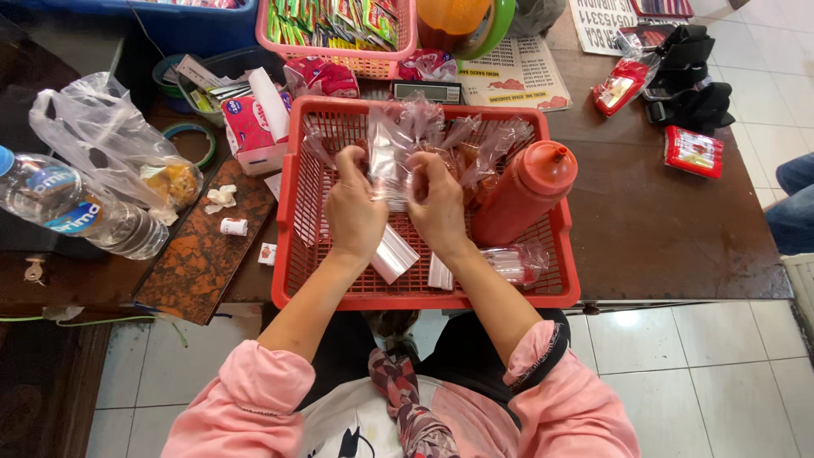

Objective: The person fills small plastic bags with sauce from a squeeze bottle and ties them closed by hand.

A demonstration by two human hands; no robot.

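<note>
My left hand [354,212] and my right hand [439,206] meet over a red plastic basket [292,222] on the table edge. Both pinch the same small clear plastic bag [388,161], held upright between them. Behind the hands, several filled clear bags with brown contents [475,148] lie in the basket. A red squeeze bottle [521,191] leans in the basket's right side, close to my right hand. Flat stacks of empty clear bags [396,254] lie on the basket floor under my wrists.
A clear water bottle [72,208] and a plastic bag with yellow contents [119,148] lie at the left. A pink basket of sachets [339,30] and an orange container [454,21] stand at the back. Red packets [694,151] and a dark brown table [670,229] are at right.
</note>
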